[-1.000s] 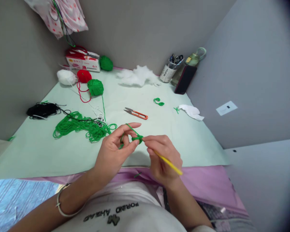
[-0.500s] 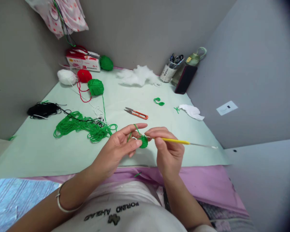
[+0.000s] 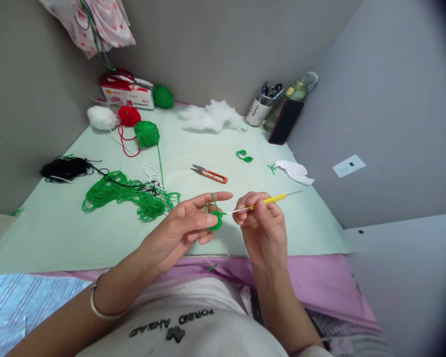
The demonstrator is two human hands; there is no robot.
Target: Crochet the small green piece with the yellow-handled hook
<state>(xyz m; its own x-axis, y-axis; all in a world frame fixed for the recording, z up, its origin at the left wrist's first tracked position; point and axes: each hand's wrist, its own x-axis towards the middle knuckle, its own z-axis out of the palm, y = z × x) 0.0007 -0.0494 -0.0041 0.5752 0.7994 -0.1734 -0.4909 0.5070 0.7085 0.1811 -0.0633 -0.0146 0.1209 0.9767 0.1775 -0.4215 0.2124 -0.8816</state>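
My left hand (image 3: 184, 229) pinches a small green crochet piece (image 3: 215, 218) between thumb and fingers, with a strand of green yarn running over the stretched index finger. My right hand (image 3: 262, 225) grips a yellow-handled crochet hook (image 3: 267, 201), its metal tip pointing left into the green piece. Both hands hover just above the near part of the pale green table mat (image 3: 96, 238). The yarn trails left to a loose heap of green yarn (image 3: 126, 194).
Orange thread snips (image 3: 210, 174) lie beyond my hands. Green (image 3: 146, 133), red (image 3: 129, 116) and white (image 3: 102, 118) yarn balls, black yarn (image 3: 65, 169), white stuffing (image 3: 211, 117), a tool cup (image 3: 260, 108), a bottle (image 3: 295, 94) and white cloth (image 3: 294, 171) stand further back. Grey walls close in.
My right hand has turned the hook from pointing down-right to lying nearly level, then tilted it up to the right and drawn it back from the green piece. My left hand shifted slightly right.
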